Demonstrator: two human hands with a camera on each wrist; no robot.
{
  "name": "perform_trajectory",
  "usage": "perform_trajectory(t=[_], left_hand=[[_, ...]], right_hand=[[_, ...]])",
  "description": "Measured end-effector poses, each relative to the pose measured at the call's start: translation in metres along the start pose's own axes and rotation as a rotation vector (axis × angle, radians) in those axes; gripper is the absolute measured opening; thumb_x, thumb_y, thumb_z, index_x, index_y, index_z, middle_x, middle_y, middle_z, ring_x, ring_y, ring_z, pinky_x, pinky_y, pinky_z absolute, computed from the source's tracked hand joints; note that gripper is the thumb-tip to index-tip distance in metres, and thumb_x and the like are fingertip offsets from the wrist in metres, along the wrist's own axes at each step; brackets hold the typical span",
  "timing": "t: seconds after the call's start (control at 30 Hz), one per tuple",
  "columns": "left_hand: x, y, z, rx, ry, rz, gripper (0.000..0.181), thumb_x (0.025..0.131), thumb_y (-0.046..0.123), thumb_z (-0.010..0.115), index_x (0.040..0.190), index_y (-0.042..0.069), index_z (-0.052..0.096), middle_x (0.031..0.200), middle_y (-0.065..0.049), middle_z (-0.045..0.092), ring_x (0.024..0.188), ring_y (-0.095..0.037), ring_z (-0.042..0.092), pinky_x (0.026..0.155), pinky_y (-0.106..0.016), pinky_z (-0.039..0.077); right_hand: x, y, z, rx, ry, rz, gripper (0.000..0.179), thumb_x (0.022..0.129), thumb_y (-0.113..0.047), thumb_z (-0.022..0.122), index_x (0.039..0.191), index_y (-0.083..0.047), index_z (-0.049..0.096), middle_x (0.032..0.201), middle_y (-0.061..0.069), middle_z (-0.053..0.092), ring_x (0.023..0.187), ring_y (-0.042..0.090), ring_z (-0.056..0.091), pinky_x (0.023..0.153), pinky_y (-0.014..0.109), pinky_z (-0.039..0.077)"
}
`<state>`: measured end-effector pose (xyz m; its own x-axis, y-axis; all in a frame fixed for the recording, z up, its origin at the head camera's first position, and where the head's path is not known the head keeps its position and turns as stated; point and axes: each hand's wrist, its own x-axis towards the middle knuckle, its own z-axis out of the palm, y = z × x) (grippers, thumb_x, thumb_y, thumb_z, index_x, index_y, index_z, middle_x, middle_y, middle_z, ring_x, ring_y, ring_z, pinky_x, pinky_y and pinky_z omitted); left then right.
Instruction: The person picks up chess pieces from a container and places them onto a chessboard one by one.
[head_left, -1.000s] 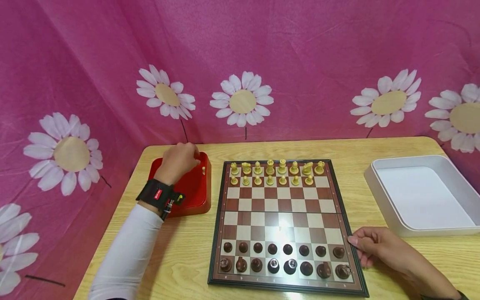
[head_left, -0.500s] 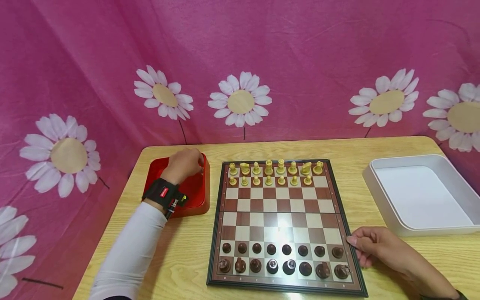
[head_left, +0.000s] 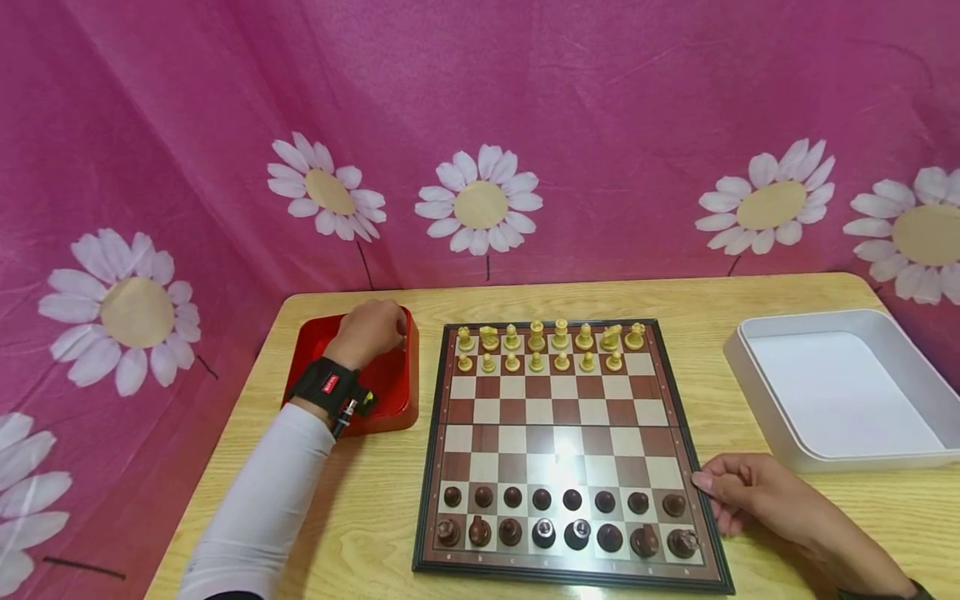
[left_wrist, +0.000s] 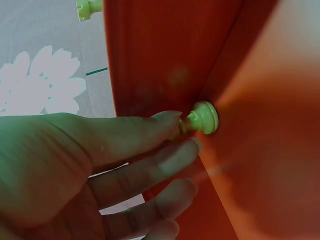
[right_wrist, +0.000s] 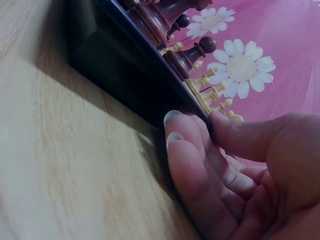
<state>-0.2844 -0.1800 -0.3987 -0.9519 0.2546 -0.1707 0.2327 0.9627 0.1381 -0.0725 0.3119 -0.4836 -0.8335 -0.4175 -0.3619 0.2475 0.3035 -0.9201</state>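
Note:
Inside the red box (head_left: 390, 390) on the left, my left hand (head_left: 366, 335) pinches a pale yellow chess pawn (left_wrist: 206, 119) by its head, between thumb and fingertips. The left wrist view shows the pawn lying sideways, its round base near the box's inner corner. My right hand (head_left: 772, 500) holds the right edge of the chessboard (head_left: 540, 437), thumb on the top rim and curled fingers (right_wrist: 187, 167) against the side. Yellow pieces (head_left: 536, 337) stand in two rows along the board's far side; dark brown pieces (head_left: 510, 532) stand in two rows along the near side.
A white tray (head_left: 765, 392) sits at the right of the wooden table (head_left: 360, 517). Behind the table hangs a pink cloth (head_left: 600, 167) with large white daisies. The board lies between the red box and the tray.
My left hand has drawn slightly nearer and lower at the box's right side, covering the yellow piece seen there earlier. The right hand stays at the board's edge.

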Motion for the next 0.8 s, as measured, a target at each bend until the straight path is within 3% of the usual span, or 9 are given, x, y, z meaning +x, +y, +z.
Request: perform_trajectory(t=[0.13, 0.8], left_hand=[[0.0019, -0.0003, 0.0012, 0.003, 0.005, 0.003, 0.014, 0.078, 0.011, 0.071, 0.065, 0.017, 0.067, 0.064, -0.002, 0.055, 0.067, -0.023, 0.05, 0.049, -0.032, 0.04], [-0.0034, -0.0024, 0.0041, -0.011, 0.09, 0.077, 0.007, 0.078, 0.005, 0.07, 0.073, 0.009, 0.071, 0.065, -0.004, 0.058, 0.064, -0.023, 0.049, 0.056, -0.031, 0.041]], right_hand=[[0.0004, 0.0001, 0.0007, 0.002, 0.003, -0.004, 0.029, 0.099, -0.019, 0.051, 0.099, 0.009, 0.055, 0.073, 0.011, 0.061, 0.062, 0.021, 0.062, 0.057, 0.038, 0.054], [-0.0013, -0.0005, 0.0015, -0.004, 0.01, -0.018, 0.028, 0.099, -0.019, 0.051, 0.098, 0.009, 0.055, 0.072, 0.012, 0.061, 0.061, 0.022, 0.062, 0.056, 0.038, 0.054]])
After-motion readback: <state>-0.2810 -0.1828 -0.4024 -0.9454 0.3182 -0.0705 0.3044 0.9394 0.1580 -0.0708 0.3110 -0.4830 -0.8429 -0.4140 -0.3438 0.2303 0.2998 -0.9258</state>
